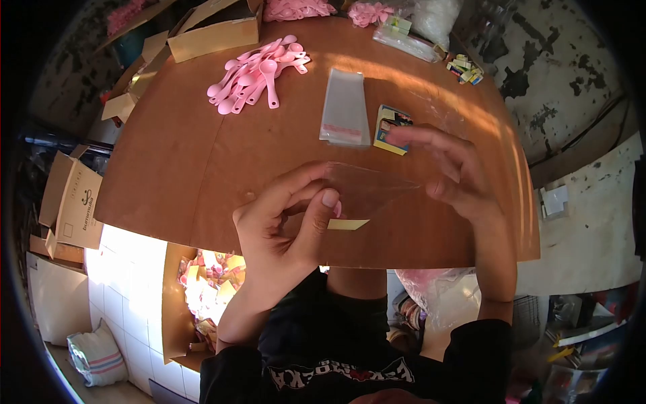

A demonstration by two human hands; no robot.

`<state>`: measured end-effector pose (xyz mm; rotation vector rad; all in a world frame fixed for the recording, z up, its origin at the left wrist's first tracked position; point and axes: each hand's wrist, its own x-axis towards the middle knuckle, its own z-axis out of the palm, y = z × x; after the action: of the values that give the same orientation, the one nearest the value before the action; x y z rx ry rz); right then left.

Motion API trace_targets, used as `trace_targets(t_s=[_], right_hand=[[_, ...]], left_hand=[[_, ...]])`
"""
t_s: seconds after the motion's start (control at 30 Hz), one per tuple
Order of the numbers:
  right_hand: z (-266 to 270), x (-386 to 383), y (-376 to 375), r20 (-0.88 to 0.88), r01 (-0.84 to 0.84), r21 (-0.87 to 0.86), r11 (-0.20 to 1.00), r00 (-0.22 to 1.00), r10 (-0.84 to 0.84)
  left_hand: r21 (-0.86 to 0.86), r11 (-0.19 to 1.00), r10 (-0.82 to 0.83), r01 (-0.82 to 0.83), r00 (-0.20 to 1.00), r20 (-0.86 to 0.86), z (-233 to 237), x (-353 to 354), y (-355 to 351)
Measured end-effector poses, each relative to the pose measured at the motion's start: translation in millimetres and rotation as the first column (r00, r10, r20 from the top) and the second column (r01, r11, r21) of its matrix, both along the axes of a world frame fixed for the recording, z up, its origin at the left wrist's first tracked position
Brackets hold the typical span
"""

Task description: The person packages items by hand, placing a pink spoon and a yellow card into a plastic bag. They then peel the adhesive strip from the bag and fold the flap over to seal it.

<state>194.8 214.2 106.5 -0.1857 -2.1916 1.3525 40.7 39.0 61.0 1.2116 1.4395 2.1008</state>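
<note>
Pinching a clear bag (369, 183) in the left grip (267, 223) at frame centre, with the right grip (472, 183) wide; likely light, slippery, best taken by edges.

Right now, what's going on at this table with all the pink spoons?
The person's left hand pinches a clear plastic bag, with a bit of something pink by the thumb and a pale yellow card just below. The right hand is open, off the other end of the bag. Farther back on the brown table lie the pile of pink spoons, a stack of clear bags and a stack of printed cards.
</note>
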Motion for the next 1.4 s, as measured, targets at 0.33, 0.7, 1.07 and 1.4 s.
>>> trace_targets(t_s=[0.33,0.7,1.07,1.4], right_hand=[[33.1,-24.8,-49.6,-0.429,0.109,-0.001,0.994,0.898,-0.098],[-2.3,-37.4,-37.5,-0.04,0.035,0.143,0.989,0.999,-0.03],[-48.0,-21.1,-23.4,0.018,0.045,-0.399,0.916,0.999,-0.041],[-64.3,-20.1,-21.8,0.052,0.134,-0.499,0.856,0.991,-0.124]], left_hand=[[0.18,0.983,0.038,-0.016,0.992,-0.118,-9.6,-14.1,-4.2],[0.043,0.975,-0.217,0.218,0.976,-0.019,-27.0,-17.9,13.8],[-0.058,0.958,-0.255,0.279,0.93,0.265,-36.0,-16.6,22.4],[-0.127,0.952,-0.242,0.278,0.94,0.24,-47.6,-20.4,25.4]])
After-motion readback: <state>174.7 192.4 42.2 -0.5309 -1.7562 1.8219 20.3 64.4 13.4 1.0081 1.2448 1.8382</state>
